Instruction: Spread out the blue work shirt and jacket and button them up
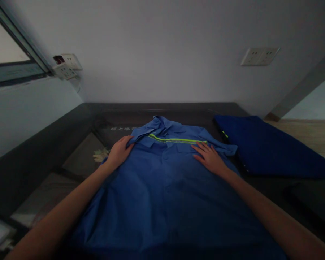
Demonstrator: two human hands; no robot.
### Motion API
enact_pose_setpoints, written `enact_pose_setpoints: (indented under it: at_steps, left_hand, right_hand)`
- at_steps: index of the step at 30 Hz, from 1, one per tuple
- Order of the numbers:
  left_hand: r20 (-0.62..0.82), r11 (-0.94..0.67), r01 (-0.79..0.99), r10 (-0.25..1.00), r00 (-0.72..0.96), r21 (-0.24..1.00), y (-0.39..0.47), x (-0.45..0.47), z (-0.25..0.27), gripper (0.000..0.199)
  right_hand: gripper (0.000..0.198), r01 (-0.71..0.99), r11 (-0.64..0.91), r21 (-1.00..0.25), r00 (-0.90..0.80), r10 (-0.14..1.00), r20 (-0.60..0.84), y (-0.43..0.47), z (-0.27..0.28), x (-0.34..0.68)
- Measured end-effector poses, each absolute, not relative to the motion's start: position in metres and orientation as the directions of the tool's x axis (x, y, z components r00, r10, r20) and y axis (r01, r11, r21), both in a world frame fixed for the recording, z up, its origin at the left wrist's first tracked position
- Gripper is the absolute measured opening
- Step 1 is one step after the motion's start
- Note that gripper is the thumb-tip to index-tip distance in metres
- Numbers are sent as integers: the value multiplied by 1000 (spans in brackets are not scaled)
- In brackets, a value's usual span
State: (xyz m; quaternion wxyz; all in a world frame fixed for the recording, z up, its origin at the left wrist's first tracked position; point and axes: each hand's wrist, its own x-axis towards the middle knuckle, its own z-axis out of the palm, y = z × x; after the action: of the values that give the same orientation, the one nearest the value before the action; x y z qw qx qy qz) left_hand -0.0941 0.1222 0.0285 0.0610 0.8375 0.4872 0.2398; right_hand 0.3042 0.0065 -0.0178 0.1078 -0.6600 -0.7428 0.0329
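Observation:
A blue work shirt (162, 195) is spread front side up on a dark table, its collar at the far end. A yellow-green reflective stripe (178, 140) crosses its chest, above the pocket flaps. At the shirt's left shoulder edge, my left hand (120, 151) is closed on a fold of the cloth, the fingertips partly hidden by it. My right hand (209, 157) lies flat on the right chest just below the stripe, fingers spread. The shirt's lower part fades into shadow near me.
To the right lies a dark blue folded item (271, 148) on the table (162, 107). A black object (311, 206) sits nearer on that side. Behind the table rises a wall with sockets (260, 56). More sockets (67, 66) and a window frame are at the left.

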Motion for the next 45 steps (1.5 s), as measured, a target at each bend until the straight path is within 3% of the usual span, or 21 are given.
enact_pose_setpoints:
  at_steps: [4, 8, 11, 14, 17, 21, 25, 32, 38, 45]
  left_hand:
    - [379, -477, 828, 853, 357, 294, 154, -105, 17, 37]
    - [326, -256, 900, 935, 138, 353, 181, -137, 4, 37]
    - [268, -133, 904, 963, 22, 406, 188, -157, 3, 47]
    - [362, -216, 901, 929, 73, 375, 177, -159, 16, 60]
    - [456, -403, 859, 858, 235, 315, 154, -144, 39, 44]
    - [350, -623, 679, 781, 517, 389, 135, -97, 65, 25]
    - [314, -667, 543, 732, 604, 510, 149, -24, 64, 21]
    - [333, -571, 650, 821, 464, 501, 170, 65, 12, 19]
    - [379, -563, 655, 826, 418, 504, 168, 52, -13, 19]
    - [328, -541, 714, 840, 433, 444, 178, 51, -8, 27]
  right_hand:
    - [53, 981, 97, -169, -76, 989, 125, 24, -19, 316]
    - [52, 981, 100, -166, -72, 984, 164, 30, -22, 321]
    - [50, 975, 122, -185, -82, 973, 214, 29, -26, 323]
    - [45, 955, 171, -244, -96, 952, 291, 25, -27, 325]
    - [39, 914, 248, -322, -112, 915, 387, 22, -19, 322]
    - [31, 869, 333, -366, -134, 871, 473, 37, 4, 300]
    - [29, 845, 384, -373, -184, 862, 472, 73, 20, 256]
    - [35, 904, 309, -295, -198, 915, 351, 95, -7, 202]
    - [33, 885, 358, -298, -225, 889, 399, 82, -20, 205]
    - [27, 867, 362, -342, -208, 887, 412, 81, -12, 206]
